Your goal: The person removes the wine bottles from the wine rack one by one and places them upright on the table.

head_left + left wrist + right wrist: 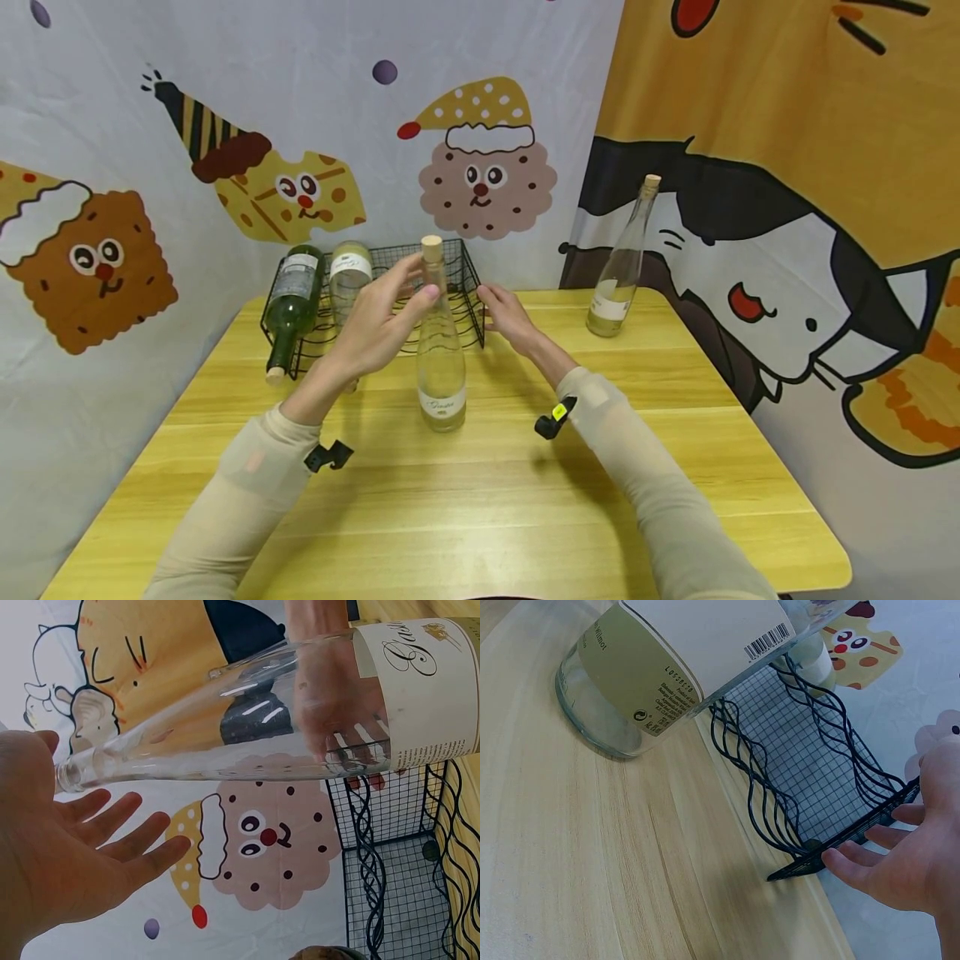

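Observation:
A clear glass bottle with a cork and a pale label stands upright on the table in front of a black wire rack. My left hand is beside the bottle's neck, thumb and fingers spread; in the left wrist view its fingers look straight and loose. Whether it touches the glass, I cannot tell. My right hand is at the rack's right end, its extended fingers against or just beside the wire side panel. The right thumb's contact is hidden.
In the rack's left part lie a green bottle with a cork and a clear bottle. Another corked clear bottle stands at the back right of the wooden table. A cartoon-printed cloth hangs behind.

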Action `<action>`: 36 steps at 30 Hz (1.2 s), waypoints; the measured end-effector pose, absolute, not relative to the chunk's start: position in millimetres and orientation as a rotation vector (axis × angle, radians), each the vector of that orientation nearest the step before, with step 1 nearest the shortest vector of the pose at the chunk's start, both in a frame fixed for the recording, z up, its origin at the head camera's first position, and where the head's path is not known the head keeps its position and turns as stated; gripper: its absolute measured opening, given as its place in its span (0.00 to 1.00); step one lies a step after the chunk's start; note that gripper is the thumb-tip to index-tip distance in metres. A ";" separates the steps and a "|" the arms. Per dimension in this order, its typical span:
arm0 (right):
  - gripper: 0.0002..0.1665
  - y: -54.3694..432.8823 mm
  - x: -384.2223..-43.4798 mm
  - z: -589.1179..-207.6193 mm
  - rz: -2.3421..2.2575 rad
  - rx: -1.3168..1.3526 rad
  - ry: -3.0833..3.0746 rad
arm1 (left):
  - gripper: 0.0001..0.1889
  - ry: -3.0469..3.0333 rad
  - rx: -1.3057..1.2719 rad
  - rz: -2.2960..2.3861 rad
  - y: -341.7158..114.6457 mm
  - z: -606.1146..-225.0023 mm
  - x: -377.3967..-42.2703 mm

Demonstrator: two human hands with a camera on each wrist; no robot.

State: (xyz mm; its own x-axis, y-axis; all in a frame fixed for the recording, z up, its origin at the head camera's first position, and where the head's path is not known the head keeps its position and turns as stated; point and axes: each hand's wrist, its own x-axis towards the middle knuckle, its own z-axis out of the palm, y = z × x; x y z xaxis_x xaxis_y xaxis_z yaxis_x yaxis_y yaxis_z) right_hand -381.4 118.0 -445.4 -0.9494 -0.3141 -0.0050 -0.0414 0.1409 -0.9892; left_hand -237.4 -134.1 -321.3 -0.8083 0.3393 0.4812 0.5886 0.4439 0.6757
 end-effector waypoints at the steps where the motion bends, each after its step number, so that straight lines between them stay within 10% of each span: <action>1: 0.40 118.1 -381.2 -445.3 -1.894 -0.352 2.207 | 0.33 -2.427 -0.793 -1.297 -134.5 -321.5 -237.2; 36: 0.39 116.2 -380.1 -443.3 -1.857 -0.339 2.264 | 0.31 -2.384 -0.720 -1.146 -165.1 -319.9 -239.0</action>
State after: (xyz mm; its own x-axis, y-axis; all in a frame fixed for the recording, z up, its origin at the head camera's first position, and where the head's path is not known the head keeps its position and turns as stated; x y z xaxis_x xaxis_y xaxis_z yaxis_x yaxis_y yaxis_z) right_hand -380.1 116.2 -443.3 -0.9550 -0.2967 -0.0044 -0.0537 0.1872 -0.9809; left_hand -239.0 -165.1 -319.9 -0.7884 0.2754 0.5501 0.6017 0.5319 0.5959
